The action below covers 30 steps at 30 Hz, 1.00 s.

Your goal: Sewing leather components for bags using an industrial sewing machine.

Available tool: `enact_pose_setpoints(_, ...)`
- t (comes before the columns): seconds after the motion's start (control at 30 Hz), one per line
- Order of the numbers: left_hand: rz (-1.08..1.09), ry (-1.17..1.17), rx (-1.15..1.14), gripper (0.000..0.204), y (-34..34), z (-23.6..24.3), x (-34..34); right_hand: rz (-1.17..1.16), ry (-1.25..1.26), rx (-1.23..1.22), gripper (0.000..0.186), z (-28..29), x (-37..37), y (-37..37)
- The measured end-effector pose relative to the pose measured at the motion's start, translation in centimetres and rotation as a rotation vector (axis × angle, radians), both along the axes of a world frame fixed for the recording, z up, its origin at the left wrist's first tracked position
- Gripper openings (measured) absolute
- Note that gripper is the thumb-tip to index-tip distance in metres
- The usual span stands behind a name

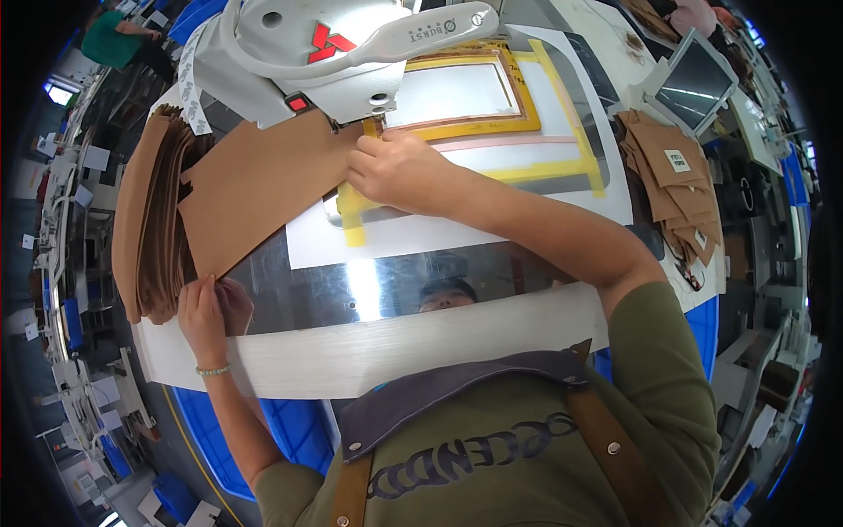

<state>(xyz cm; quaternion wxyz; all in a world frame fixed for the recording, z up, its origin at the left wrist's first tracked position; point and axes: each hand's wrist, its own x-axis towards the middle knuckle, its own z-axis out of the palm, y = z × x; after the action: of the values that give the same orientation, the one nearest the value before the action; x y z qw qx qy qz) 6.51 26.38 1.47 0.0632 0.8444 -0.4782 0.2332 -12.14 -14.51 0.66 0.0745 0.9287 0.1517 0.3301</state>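
A brown kraft-paper piece [263, 176] slants up to the head of a grey-white machine [290, 44]. My left hand [204, 312] pinches its near left corner. My right hand [391, 167] has fingers closed on its right end, just below the machine head. A thick stack of folded brown paper [145, 220] stands at the left, touching the piece. Under my right hand lies a white board [316, 246] with yellow tape and yellow-edged frames [527, 97]. Part of the paper's far edge is hidden under the machine.
A shiny metal plate [290, 290] and pale front strip [413, 351] lie before me. Brown paper pieces with white labels [667, 189] and a tilted screen [694, 83] are at right. Blue bins [211, 439] sit below. A person [118, 39] works at back left, another [694, 18] at back right.
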Motion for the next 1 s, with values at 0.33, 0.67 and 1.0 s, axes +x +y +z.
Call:
enact_pose_setpoints(0.33,-0.362,-0.099,0.003,0.027,-13.9,0.5,2.2,-0.222,0.117,-0.042,0.007,3.1,-10.9,-7.1)
enact_pose_setpoints(0.67,-0.654,-0.034,0.052,0.034,-24.7,0.4,-2.4,-0.465,0.112,-0.113,0.008,2.5,-18.8,-15.0)
enact_pose_setpoints(1.0,-0.416,0.291,-0.075,0.045,-22.0,0.5,-5.2,-0.716,0.172,0.249,0.037,1.7,-22.1,-11.9)
